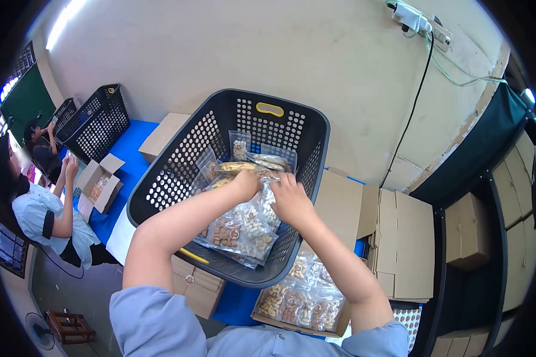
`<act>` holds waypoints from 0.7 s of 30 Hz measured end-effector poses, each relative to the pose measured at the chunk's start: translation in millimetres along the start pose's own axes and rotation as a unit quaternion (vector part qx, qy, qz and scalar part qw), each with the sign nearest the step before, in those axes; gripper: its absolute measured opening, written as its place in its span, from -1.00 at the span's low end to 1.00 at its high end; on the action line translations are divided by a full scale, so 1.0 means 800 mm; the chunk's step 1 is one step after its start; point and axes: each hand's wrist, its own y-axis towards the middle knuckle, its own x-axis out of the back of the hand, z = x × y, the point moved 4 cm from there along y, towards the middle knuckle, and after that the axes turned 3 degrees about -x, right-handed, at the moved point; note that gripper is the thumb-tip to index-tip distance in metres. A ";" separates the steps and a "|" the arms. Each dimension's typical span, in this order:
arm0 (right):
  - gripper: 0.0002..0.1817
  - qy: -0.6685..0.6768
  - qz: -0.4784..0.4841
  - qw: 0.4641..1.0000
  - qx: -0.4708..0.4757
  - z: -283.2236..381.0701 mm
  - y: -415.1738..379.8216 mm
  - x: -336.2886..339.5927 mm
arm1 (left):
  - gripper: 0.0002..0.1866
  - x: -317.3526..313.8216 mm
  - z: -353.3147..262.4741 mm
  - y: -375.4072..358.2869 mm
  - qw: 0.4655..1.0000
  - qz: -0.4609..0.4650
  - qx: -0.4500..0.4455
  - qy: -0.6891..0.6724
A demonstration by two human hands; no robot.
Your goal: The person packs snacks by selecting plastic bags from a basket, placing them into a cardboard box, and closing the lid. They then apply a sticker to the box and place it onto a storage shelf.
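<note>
Inside the black basket (161, 190), our left hand (246, 181) and right hand (290, 199) close fingers on snack bags (250, 223); lifting them out looks next.

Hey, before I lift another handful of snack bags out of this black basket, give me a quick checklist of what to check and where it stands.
1. Both hands in the basket: left hand and right hand rest on the clear bags. Ok.
2. Firm grasp: fingers buried among bags. Cannot tell.
3. Cardboard box near: below the basket, open. Ok.
4. Room in box: bags fill its visible part. Not ok.
5. Basket steady: tilted toward you, support hidden. Cannot tell.
</note>
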 end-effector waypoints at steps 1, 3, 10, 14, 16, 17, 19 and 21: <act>-0.53 0.000 0.104 0.994 -0.026 -0.006 -0.006 -0.011 | -0.71 -0.011 -0.012 0.003 0.999 -0.012 -0.030 0.025; -0.54 -0.002 0.184 0.982 -0.039 -0.013 -0.012 -0.023 | -0.66 -0.053 -0.034 0.012 0.995 -0.014 -0.085 0.041; -0.56 0.040 0.171 0.984 -0.039 -0.003 -0.004 -0.008 | -0.70 -0.139 -0.083 0.021 0.961 -0.029 -0.212 0.177; -0.55 0.051 0.167 0.983 -0.052 -0.003 -0.004 -0.007 | -0.52 -0.077 -0.033 0.010 0.980 0.080 -0.177 0.028; -0.55 0.061 0.153 0.985 -0.056 -0.004 -0.003 -0.006 | -0.62 -0.056 -0.009 0.010 0.991 0.070 -0.104 -0.049; -0.55 0.060 0.156 0.984 -0.061 -0.005 -0.003 -0.005 | -0.71 -0.049 0.007 0.010 0.990 0.060 -0.027 -0.125; -0.49 0.079 0.164 0.981 -0.068 -0.005 -0.002 -0.002 | -0.72 -0.035 0.026 0.009 0.992 0.022 -0.011 -0.122; -0.46 0.124 0.115 0.983 -0.074 -0.006 0.000 0.001 | -0.73 -0.016 0.043 0.008 0.993 -0.019 0.009 -0.120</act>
